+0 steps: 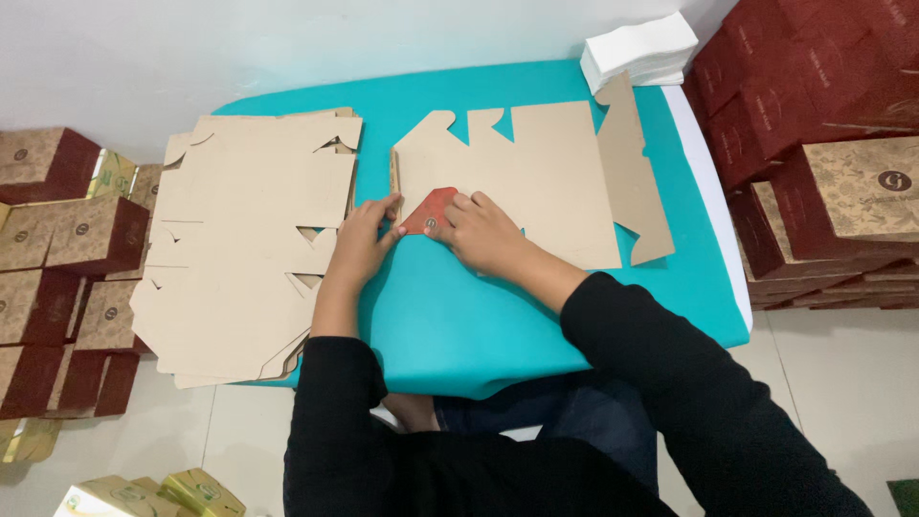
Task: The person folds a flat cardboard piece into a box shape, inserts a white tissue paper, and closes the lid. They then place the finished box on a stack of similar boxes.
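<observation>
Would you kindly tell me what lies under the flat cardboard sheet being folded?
The cardboard sheet lies directly on the teal table; the right hand presses its red flap. Anything beneath is covered.

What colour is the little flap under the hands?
Dark red flap, seen in the head view.

Matt brown cardboard on the flat box blank, plain and unprinted, raw fibre look. Folded flap showing a printed dark red face, slightly smoother. Same dull kraft cardboard across the stack of blanks, edges die-cut clean. Teal table cover smooth, faint sheen, cloth or plastic hard to tell. White paper stack, soft and matt. Finished maroon boxes printed card, low satin gloss. Black sleeves of matt cloth.
</observation>
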